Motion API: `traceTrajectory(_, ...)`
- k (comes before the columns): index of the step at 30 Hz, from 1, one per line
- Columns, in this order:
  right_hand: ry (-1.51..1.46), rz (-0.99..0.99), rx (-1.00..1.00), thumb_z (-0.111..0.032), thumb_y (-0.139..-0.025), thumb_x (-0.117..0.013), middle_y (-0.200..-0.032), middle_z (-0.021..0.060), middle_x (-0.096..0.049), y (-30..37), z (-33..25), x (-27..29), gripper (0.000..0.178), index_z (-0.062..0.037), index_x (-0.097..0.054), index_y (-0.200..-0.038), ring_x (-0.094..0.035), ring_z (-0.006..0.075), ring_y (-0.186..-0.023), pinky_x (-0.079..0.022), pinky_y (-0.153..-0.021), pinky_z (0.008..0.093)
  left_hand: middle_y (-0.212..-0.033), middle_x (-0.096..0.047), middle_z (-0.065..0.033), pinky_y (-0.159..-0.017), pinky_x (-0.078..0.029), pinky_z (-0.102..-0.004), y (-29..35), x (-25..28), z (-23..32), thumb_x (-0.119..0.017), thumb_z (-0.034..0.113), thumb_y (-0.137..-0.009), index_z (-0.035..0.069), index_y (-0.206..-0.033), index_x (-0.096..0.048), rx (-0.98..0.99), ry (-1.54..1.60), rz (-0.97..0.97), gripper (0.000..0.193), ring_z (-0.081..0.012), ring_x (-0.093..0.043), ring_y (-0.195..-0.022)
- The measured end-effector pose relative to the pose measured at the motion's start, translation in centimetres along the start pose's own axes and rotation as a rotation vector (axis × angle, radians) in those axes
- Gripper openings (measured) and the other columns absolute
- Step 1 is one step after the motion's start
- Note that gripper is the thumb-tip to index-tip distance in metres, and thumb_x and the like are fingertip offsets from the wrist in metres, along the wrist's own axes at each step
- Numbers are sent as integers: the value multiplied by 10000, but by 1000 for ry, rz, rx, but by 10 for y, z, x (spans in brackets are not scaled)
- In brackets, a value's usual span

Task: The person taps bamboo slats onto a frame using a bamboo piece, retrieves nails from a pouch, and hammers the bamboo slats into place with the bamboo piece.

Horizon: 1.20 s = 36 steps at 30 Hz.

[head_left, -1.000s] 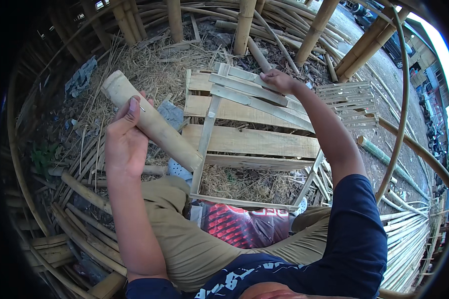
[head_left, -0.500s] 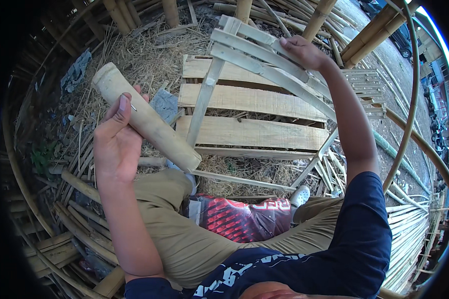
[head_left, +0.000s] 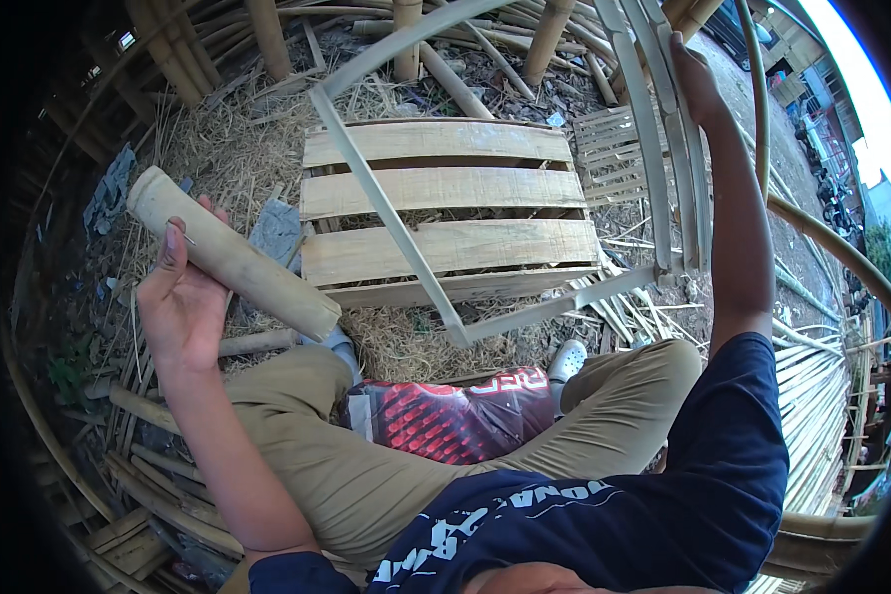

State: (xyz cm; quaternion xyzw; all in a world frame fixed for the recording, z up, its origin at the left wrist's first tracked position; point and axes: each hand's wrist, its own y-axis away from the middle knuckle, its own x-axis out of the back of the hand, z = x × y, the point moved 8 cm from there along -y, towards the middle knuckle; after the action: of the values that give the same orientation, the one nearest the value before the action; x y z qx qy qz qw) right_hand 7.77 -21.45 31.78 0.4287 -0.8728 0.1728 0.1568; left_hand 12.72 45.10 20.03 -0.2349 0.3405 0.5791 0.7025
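My left hand (head_left: 186, 315) is closed round a thick pale length of bamboo (head_left: 262, 274), held slantwise with its lower end near my knee. A thin nail (head_left: 188, 239) pokes out by the thumb of that same hand. On the right, my raised right hand (head_left: 698, 87) grips the slatted side of a light frame of bamboo strips (head_left: 647, 144). The frame stands tilted, its open loop passing in front of a low wooden slatted platform (head_left: 450, 243). Some of the right fingers are hidden behind the strips.
A smaller slatted piece (head_left: 619, 158) lies beyond the platform. Upright bamboo poles (head_left: 406, 45) stand at the back. Bamboo lengths (head_left: 168, 485) are piled at the left, long strips (head_left: 812, 426) at the right. A printed cloth (head_left: 455, 421) lies between my legs.
My right hand has swung the strip frame up and to the right, turning it so its open loop faces me. My left hand keeps the bamboo and nail, slightly further left and lower.
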Motion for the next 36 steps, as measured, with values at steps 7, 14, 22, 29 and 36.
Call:
traceTrajectory(7, -291, 306, -251, -475, -1115, -384, -984, 118, -713, 24, 150, 58, 568, 18, -647, -1216, -717, 219, -798, -605, -704, 390, -1455, -524, -188, -1213, -348, -509, 4, -15, -7, -683, 159, -1000, -3, -1373, -537, 10, 9, -24, 432, -322, -483, -1386)
traceTrajectory(14, -388, 423, -462, -482, -1110, -412, -1178, 145, -674, 33, 309, 30, 550, -18, -573, -1356, -687, 264, -965, -596, -826, 474, -1462, -523, -185, -1218, -339, -511, -12, -43, -51, -719, 186, -978, 6, -1251, -644, 80, -59, -99, 336, -328, -488, -1372)
traceTrajectory(22, -369, 212, -593, -506, -1103, -414, -1248, 159, -663, 12, 375, -82, 637, 46, -560, -1383, -667, 265, -1074, -544, -937, 431, -1452, -541, -178, -1220, -330, -513, -27, -81, -96, -703, 183, -987, 11, -1232, -665, 177, -90, -137, 302, -330, -485, -1379)
traceTrajectory(29, 11, 27, -355, -359, -1052, -528, -1300, 326, -638, 5, 342, -133, 575, 141, -548, -1335, -610, 416, -1263, -473, -1042, 473, -1466, -531, -180, -1216, -324, -516, -36, -113, -129, -684, 171, -993, 5, -1261, -657, 243, -153, -184, 317, -335, -473, -1400)
traceTrajectory(36, 779, -126, 6, -425, -941, -695, -1134, 268, -711, -1, 304, -108, 585, 0, -594, -1330, -661, 458, -1127, -521, -984, 488, -1490, -510, -210, -1222, -315, -501, -47, -131, -155, -675, 151, -994, -23, -1259, -652, 285, -120, -221, 318, -343, -467, -1409)
